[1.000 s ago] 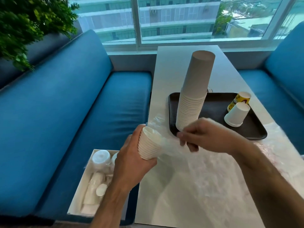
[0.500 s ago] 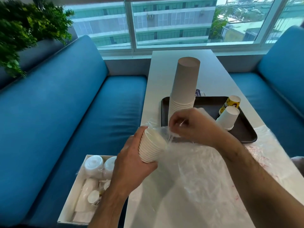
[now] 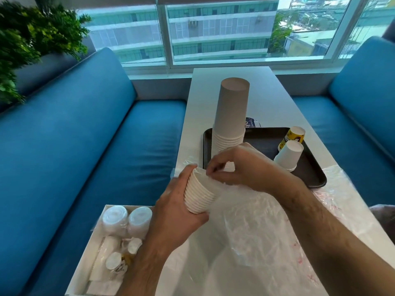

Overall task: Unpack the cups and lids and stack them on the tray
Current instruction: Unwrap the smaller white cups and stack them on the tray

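Unwrapping step: left hand (image 3: 175, 212) grips cups (image 3: 199, 194) at frame centre; right hand (image 3: 241, 167) fingers pinch wrap (image 3: 245, 227). Next, probably peel it, then stack on tray (image 3: 316, 176).

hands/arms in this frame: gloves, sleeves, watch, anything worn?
Nothing worn that shows. The left hand and right hand are bare: no gloves, no rings visible. Both forearms are bare to the frame edge, with no sleeve, watch or band in view. The right forearm shows some hair. No markings or tags.
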